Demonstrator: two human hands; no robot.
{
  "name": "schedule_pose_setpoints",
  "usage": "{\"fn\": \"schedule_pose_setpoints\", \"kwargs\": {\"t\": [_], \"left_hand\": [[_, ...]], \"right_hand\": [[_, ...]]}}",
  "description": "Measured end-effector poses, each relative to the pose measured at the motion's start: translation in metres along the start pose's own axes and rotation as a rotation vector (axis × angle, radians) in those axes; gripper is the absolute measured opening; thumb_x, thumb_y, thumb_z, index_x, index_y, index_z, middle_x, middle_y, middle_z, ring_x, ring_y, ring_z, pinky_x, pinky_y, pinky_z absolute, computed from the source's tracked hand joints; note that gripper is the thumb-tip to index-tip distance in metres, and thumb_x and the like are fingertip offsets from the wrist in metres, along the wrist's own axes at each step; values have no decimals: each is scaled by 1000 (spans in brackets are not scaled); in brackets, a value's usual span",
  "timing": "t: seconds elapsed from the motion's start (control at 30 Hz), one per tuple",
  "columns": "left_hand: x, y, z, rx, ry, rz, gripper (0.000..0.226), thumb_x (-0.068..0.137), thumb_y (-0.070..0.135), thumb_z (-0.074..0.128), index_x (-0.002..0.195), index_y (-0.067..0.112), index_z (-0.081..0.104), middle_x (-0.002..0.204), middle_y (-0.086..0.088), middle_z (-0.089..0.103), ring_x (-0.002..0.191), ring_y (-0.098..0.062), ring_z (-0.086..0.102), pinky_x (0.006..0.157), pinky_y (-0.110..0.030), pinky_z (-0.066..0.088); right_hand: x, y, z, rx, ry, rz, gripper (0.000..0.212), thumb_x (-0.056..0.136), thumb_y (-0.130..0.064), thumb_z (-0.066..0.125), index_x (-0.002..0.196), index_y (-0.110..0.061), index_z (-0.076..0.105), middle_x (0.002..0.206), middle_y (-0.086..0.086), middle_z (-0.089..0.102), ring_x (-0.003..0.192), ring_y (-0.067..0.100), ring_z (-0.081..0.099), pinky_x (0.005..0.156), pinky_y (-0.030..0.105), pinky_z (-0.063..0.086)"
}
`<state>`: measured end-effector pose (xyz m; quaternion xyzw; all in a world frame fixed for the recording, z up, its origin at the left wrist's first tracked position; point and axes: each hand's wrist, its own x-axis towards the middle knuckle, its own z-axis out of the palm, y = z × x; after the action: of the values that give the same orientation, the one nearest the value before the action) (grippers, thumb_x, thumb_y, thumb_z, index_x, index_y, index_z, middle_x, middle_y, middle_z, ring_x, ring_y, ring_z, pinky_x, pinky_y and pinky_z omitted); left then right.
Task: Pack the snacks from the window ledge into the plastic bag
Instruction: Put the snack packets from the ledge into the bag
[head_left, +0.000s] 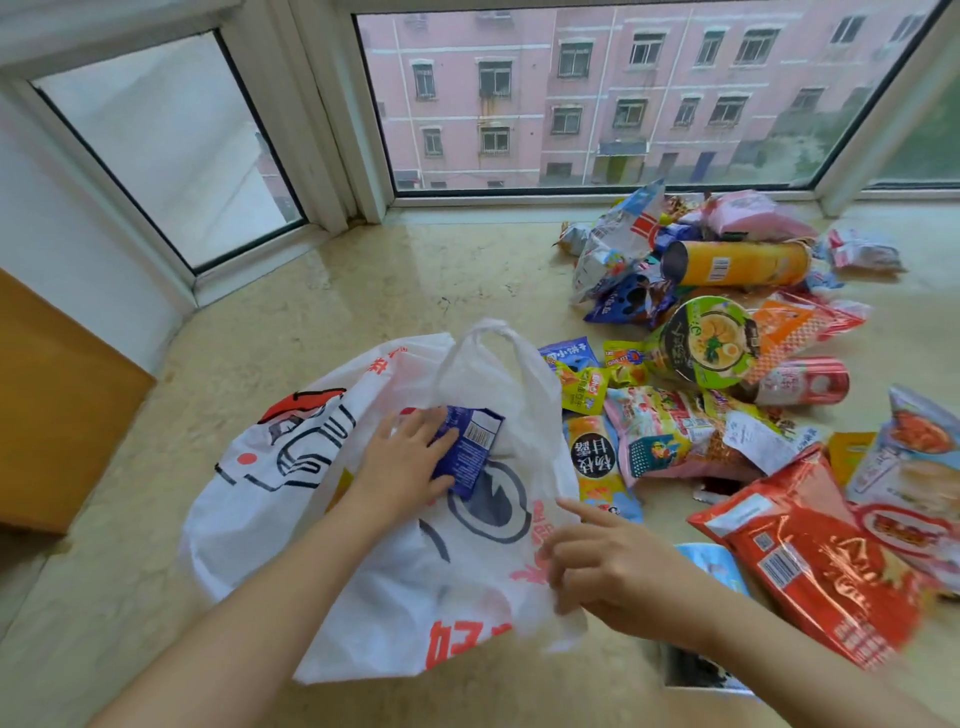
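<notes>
A white plastic bag (395, 566) with red and dark blue print lies on the marble window ledge (405, 280). My left hand (402, 467) rests on the bag and holds a small dark blue snack packet (470, 447) at its mouth. My right hand (608, 566) pinches the bag's right edge, index finger pointing out. Snacks are piled to the right: a yellow chips tube (743, 263), a green noodle cup (706, 343), a red can (802, 382), a big red packet (810, 571) and several small packets.
Window frames and glass close off the ledge at the back and left. A wooden panel (52, 415) stands at the left edge. Bare marble stretches between the bag and the window. A dark box (696, 670) lies under my right forearm.
</notes>
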<state>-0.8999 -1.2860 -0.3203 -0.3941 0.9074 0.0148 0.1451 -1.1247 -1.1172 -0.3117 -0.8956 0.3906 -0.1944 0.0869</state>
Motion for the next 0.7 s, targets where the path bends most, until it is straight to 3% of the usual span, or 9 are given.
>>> {"fn": "schedule_pose_setpoints", "kwargs": {"t": [0.07,0.13,0.23,0.37,0.47,0.53,0.6,0.63,0.7], "left_hand": [[-5,12,-13,-154,-107,88,56,89,66,34,130,35,56,144,8,47,135,-14,37,110,-38,23],[-17,22,-31,-375,-479,83,55,89,69,35,106,31,71,115,13,66,110,-8,57,98,-32,39],[-39,31,-61,-280,-864,32,59,94,64,32,119,22,65,125,3,62,116,-18,54,97,-33,39],[-56,33,-90,65,-959,14,50,103,36,28,129,-1,51,129,-21,53,119,-35,49,103,-42,36],[-72,21,-87,252,-861,-32,47,101,38,36,132,7,51,130,-16,56,117,-32,54,95,-39,45],[-85,15,-72,351,-763,-95,70,96,57,36,150,15,24,143,-17,42,115,-33,54,84,-38,47],[-103,21,-64,436,-699,-159,98,87,73,34,150,21,-19,159,-19,-6,122,-41,48,85,-48,49],[-112,25,-59,486,-666,-152,106,83,78,34,145,21,-31,154,-16,-29,130,-47,37,89,-54,47],[-129,34,-50,515,-612,-131,116,78,80,38,135,19,-42,140,-13,-48,138,-58,6,95,-61,41]], "right_hand": [[-13,-1,-3,-28,59,-6,30,89,-10,51,70,-28,65,82,-11,61,102,11,59,113,38,31],[-22,4,-6,-74,82,31,36,95,-12,42,71,-27,64,84,-10,62,104,13,60,109,40,37],[-29,13,-13,-119,77,83,28,86,-3,50,72,-25,61,85,-9,63,102,15,61,104,41,42],[-26,14,-21,-151,80,74,30,70,7,64,67,-22,57,76,-5,58,89,15,60,104,36,41],[-24,9,-22,-214,50,42,31,67,6,64,64,-22,52,70,-5,51,73,15,56,107,36,39],[-26,4,-20,-252,53,10,29,73,4,58,66,-23,48,68,-6,50,68,13,53,109,37,36],[-28,-4,-19,-247,61,-10,27,80,1,48,72,-24,44,65,-8,49,64,11,50,109,37,35],[-28,-7,-18,-244,61,-18,26,81,1,46,76,-24,41,64,-9,49,62,10,49,109,36,35],[-29,-11,-17,-249,57,-16,28,79,2,46,80,-25,39,60,-11,47,56,8,46,109,35,36]]}}
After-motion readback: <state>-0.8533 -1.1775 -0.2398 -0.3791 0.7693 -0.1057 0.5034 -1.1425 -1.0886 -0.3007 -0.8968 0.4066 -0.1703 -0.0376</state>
